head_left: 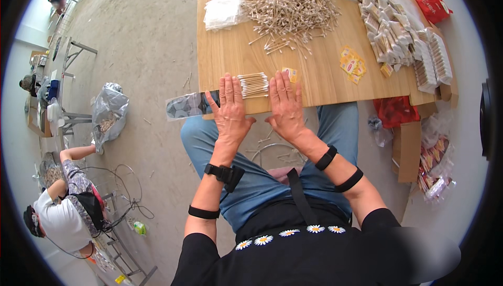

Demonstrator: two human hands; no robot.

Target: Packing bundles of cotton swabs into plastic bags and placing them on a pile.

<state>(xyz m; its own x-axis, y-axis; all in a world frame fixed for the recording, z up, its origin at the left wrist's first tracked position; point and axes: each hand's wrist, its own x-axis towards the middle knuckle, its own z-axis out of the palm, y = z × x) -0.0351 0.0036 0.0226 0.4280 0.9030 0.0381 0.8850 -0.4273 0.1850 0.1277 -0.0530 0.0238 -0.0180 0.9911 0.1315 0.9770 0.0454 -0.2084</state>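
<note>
A neat row of cotton swabs (253,85) lies side by side near the front edge of the wooden table. My left hand (229,109) rests flat at its left end, fingers stretched out and held together. Along the other end lies my right hand (286,105), also flat with its fingers straight. Both hands hold nothing, and the swabs sit between them. A small yellow card (290,72) shows partly behind my right fingertips. Beside my left hand a clear and dark plastic strip (186,106) sticks out over the table's left edge.
Loose cotton swabs (293,11) form a large pile farther back. White plastic bags (224,11) lie left of it; more yellow cards (352,64) and packed swab bundles (390,32) are to the right. A cardboard box (407,152) stands below. Another person (65,215) works at left.
</note>
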